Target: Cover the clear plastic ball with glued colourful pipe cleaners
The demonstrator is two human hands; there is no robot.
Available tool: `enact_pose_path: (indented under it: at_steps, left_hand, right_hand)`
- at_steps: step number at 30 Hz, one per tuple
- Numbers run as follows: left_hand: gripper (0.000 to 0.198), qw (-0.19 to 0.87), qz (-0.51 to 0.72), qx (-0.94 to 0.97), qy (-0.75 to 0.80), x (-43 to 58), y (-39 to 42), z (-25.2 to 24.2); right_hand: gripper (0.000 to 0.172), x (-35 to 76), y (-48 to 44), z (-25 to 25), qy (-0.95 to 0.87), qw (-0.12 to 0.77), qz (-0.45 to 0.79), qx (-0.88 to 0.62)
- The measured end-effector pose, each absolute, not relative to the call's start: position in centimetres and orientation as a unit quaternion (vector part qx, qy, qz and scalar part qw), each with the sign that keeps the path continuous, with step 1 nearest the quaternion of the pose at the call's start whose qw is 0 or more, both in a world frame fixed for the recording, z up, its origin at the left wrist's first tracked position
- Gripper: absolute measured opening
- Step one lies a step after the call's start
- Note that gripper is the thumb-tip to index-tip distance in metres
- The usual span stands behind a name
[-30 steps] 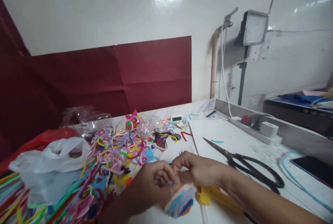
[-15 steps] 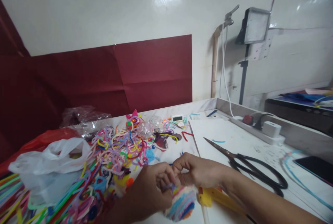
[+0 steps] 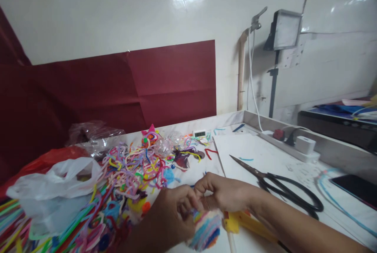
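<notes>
Both hands meet low in the middle of the table over a fuzzy ball [image 3: 205, 229] wound from pastel and blue pipe cleaners. My left hand [image 3: 173, 213] wraps round the ball's left side with curled fingers. My right hand [image 3: 224, 194] comes in from the right, its fingers bent and pinching at the top of the ball. A yellow glue gun [image 3: 244, 223] lies just under my right wrist.
A heap of coloured pipe cleaners [image 3: 132, 170] covers the left of the table, with white [image 3: 53, 194] and red [image 3: 47, 159] plastic bags beside it. Black scissors [image 3: 282, 190] lie on white paper to the right. A power strip [image 3: 294, 145], a dark phone [image 3: 356, 188] and a lamp [image 3: 282, 29] stand at the right.
The hands and the ball have sunk slightly lower in view. The fingers keep working at the ball's top; nothing else has moved.
</notes>
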State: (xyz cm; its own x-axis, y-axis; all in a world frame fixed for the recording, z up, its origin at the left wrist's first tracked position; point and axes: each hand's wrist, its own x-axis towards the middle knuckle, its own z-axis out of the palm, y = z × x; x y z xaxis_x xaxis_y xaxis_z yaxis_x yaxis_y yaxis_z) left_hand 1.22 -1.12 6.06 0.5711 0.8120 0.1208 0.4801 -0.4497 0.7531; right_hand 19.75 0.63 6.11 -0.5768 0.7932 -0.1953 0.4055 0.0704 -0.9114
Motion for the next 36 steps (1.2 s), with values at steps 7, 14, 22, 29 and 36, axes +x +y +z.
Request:
enact_pose_path:
  at_steps: [7,14,22,29,36]
  left_hand:
    - [0.024,0.533,0.247,0.721,0.368,0.7,0.2,5.3]
    - [0.024,0.534,0.249,0.722,0.363,0.5,0.4,4.6]
    - [0.031,0.552,0.255,0.709,0.357,0.4,0.4,4.4]
    - [0.029,0.564,0.256,0.69,0.375,0.9,0.0,5.1]
    - [0.031,0.534,0.253,0.702,0.398,0.6,0.5,4.3]
  right_hand:
    - [0.012,19.8,0.7,5.9,-0.712,0.188,0.537,-0.412]
    - [0.009,20.0,1.6,4.4,-0.731,0.207,0.532,-0.373]
    - [0.007,20.2,1.6,4.3,-0.735,0.211,0.535,-0.358]
    - [0.007,20.4,1.6,4.3,-0.712,0.213,0.558,-0.369]
    - [0.015,21.3,2.2,4.6,-0.714,0.221,0.569,-0.344]
